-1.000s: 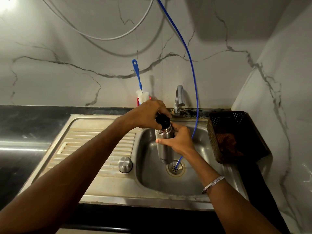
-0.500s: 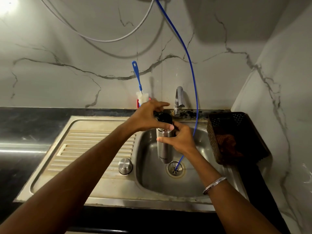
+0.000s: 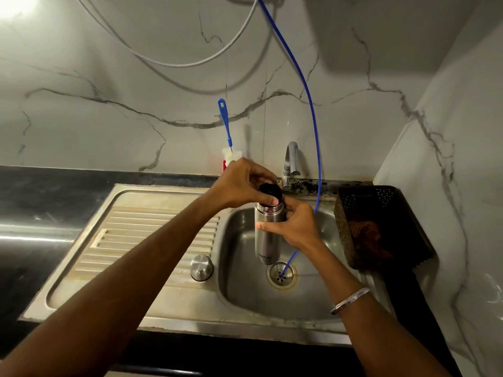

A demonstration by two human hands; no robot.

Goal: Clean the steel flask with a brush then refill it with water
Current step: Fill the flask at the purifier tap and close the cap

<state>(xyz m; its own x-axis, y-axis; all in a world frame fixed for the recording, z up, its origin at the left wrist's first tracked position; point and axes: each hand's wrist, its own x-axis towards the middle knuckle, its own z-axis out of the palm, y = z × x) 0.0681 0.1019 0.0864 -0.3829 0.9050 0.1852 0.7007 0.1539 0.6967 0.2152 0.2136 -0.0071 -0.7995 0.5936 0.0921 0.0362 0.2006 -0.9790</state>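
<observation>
Both hands hold a cylindrical brushed-steel flask (image 3: 265,235) upright over the basin of a stainless-steel sink (image 3: 245,289).

The right hand (image 3: 295,228) wraps its curled fingers and thumb round the flask's upper body, while the left hand (image 3: 241,189) pinches the black round cap (image 3: 270,194) on its neck from above. The flask's base hangs just above the round drain (image 3: 281,276), where a thin blue hose (image 3: 313,126) ends. A blue-handled bottle brush (image 3: 225,125) leans on the marble wall behind the left hand, and a chrome tap (image 3: 291,161) stands just behind the flask. A small steel lid (image 3: 201,267) rests on the ribbed drainboard to the left; a dark perforated basket (image 3: 381,227) borders the basin's right edge.
</observation>
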